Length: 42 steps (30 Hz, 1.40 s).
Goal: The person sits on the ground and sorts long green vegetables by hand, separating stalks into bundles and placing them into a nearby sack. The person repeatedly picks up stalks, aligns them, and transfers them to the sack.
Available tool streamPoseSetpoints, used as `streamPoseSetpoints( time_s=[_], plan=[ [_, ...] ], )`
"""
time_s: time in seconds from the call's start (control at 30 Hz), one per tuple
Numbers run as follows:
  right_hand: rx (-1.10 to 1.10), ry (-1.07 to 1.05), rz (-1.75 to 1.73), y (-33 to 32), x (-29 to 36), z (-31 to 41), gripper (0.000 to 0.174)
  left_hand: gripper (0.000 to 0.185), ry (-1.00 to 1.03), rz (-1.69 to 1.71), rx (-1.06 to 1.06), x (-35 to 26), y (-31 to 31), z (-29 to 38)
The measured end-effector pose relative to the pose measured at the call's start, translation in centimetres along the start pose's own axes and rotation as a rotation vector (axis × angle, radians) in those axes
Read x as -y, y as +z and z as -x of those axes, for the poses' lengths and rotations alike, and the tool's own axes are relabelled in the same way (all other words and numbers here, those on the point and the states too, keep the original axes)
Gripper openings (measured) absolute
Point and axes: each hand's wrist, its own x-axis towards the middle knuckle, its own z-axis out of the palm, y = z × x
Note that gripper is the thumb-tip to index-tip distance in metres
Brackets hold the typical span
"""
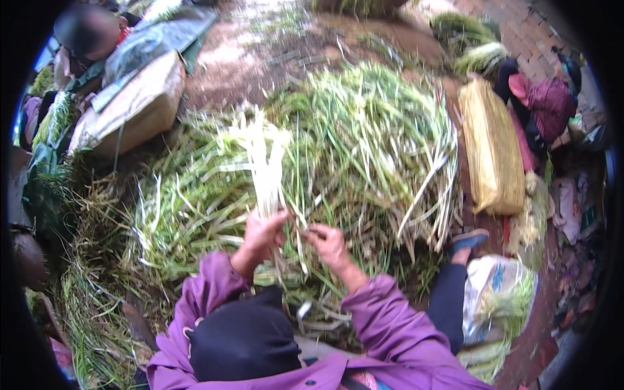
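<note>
My left hand [263, 231] is closed around a bundle of pale stalks [265, 165], whose white ends fan out away from me and look overexposed. Close beside it on the right, my right hand [331, 246] pinches a thin green stalk [299, 222] between thumb and fingers. Both hands are just above the near side of a wide heap of long green stalks [360, 131], which look like garlic chives or a similar leafy vegetable. Loose pale stalks [429, 185] lie along the heap's right edge. Dark cloth [243, 336] covers something at my lap.
A pale wrapped bale [141, 107] lies at the left, near a person [87, 34]. At the right are a yellow woven sack [492, 151], another person [546, 102], and a white sack [487, 287] with greens on it. My shod foot [468, 239] borders the heap.
</note>
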Motion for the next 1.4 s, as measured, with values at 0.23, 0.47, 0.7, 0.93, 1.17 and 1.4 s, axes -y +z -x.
streamPoseSetpoints(
  time_s=[0.23, 0.47, 0.7, 0.93, 1.17, 1.4],
  plan=[
    [-0.130, 0.218, -0.331, -0.2, 1.5, 2.5, 0.011, 0.014, 0.006, 0.291, -0.003, -2.3, -0.4, 1.5],
    [-0.025, 0.531, 1.057, -14.4, -8.5, 11.7, 0.031, 0.013, 0.204, 0.300, 0.002, -4.7, -3.0, -0.1],
    [-0.083, -0.126, 0.384, -7.6, -0.3, 3.6, 0.032, 0.015, 0.071, 0.279, 0.025, -3.0, -0.5, 0.4],
    [0.193, -0.024, 0.104, 0.6, 0.6, 3.7, 0.028, 0.018, 0.086, 0.292, 0.045, -3.8, -0.2, 0.0],
    [0.198, 0.138, 0.124, -0.4, 2.9, 2.2, 0.031, 0.025, -0.145, 0.130, 0.155, 1.6, 2.2, 1.9],
    [0.217, 0.006, 0.037, -1.0, 3.5, 4.9, 0.034, 0.016, 0.241, 0.053, 0.050, -1.1, 1.0, -0.9]
  ],
)
